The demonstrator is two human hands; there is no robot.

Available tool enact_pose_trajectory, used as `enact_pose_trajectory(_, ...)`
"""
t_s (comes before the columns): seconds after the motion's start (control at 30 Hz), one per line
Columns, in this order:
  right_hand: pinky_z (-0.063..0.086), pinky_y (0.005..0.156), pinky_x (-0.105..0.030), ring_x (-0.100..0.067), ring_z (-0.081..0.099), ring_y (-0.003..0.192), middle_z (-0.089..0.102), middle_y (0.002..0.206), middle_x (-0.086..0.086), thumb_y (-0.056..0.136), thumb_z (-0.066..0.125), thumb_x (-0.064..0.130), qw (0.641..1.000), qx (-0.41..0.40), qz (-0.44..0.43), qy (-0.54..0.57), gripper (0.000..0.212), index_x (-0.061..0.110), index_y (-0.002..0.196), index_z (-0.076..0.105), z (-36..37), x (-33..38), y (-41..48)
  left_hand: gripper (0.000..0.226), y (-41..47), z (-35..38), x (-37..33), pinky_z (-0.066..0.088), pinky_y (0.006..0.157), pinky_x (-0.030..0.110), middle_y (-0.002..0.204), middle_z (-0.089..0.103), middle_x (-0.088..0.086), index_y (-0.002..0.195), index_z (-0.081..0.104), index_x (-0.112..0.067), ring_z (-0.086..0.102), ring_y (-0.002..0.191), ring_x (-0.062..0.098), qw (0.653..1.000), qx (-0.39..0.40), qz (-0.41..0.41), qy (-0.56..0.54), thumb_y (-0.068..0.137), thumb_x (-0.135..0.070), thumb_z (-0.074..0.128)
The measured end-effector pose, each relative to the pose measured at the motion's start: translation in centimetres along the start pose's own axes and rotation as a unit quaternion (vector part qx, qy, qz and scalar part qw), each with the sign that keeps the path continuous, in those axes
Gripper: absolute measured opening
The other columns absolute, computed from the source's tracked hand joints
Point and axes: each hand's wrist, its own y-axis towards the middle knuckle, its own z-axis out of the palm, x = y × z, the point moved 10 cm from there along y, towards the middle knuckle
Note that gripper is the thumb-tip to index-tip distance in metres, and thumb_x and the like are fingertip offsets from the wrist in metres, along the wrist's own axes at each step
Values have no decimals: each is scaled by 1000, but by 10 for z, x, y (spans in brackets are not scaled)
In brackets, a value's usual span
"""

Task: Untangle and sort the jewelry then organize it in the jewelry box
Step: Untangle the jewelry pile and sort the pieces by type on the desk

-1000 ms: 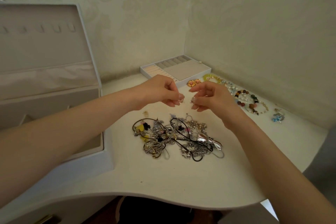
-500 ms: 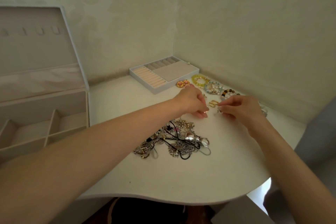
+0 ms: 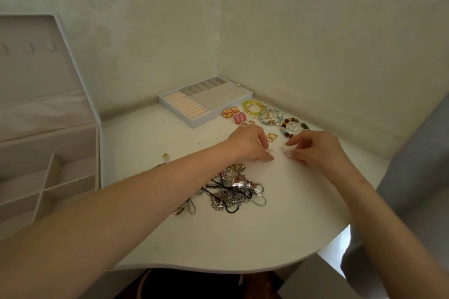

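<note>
In the head view, a white table [image 3: 243, 238] with a curved near edge fills a corner between pale patterned walls. The left hand [image 3: 250, 144] reaches in from the near left, its fingers curled down with the tips at the table surface. The right hand [image 3: 315, 150] lies just to its right, apart from it, with thumb and fingers bent in toward the gap. Tiny pale pieces [image 3: 270, 151] show at the fingertips of both hands, too small to make out, so I cannot tell whether either grip is closed on one or only touching it. Near of the hands lies the tangled heap of silver chains, black cords and pearl beads [image 3: 230, 189], its left part hidden under the left forearm. Far of the hands the sorted pieces lie in a loose row: round orange earrings [image 3: 229, 112], pink oval earrings [image 3: 239, 118], a yellow-green bead bracelet [image 3: 254, 105], a pale blue bead bracelet [image 3: 271, 116] and a brown and dark bead bracelet [image 3: 294, 125]. A pair of gold hoop earrings [image 3: 272, 137] sits between the two hands' fingers. A small yellowish piece [image 3: 165, 156] lies alone to the left of the left forearm. The white jewelry box [image 3: 49, 143] stands open at the left edge, lid upright, divided compartments showing. Its white insert tray with peach ring rolls and a grey pad [image 3: 206, 102] rests far back near the corner.
</note>
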Motion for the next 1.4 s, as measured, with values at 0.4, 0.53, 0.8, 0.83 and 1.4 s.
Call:
enact_pose_trajectory(0.4,37,69,-24,-16,54,78,61,79,-3,80,69,6,993,-71,-43,-79,14,9,92,74,1,7,11,20,13,3,-19,47,81,32,105,67,7,94,66,-9,60,101,23,994,-81,32,72,82,-23,71)
enact_pose_trajectory(0.53,36,70,-24,-16,54,79,60,79,-3,81,68,6,993,-72,-44,-84,15,10,93,75,1,6,14,22,17,3,-18,47,81,31,107,67,7,96,66,-9,59,102,23,993,-90,30,74,83,-27,69)
enact_pose_trajectory(0.8,33,67,-23,-14,50,74,55,72,3,81,66,0,991,-64,-67,-91,21,12,96,74,-1,19,9,20,3,-11,-13,42,75,24,97,64,2,101,65,-6,58,94,18,992,6,72,106,86,-20,67)
enact_pose_trajectory(0.83,34,67,-24,-13,50,71,55,71,3,81,68,2,992,-52,-74,-87,19,14,95,74,2,24,7,19,-2,-13,-9,41,71,22,90,61,-3,101,65,-7,56,90,15,991,32,78,107,86,-19,67)
enact_pose_trajectory(1.4,34,56,-6,8,48,52,60,71,7,79,75,12,941,262,-206,-60,13,19,91,73,103,117,-20,23,-54,-83,83,41,69,8,100,64,-7,88,59,-28,58,96,8,986,125,14,109,77,-16,76)
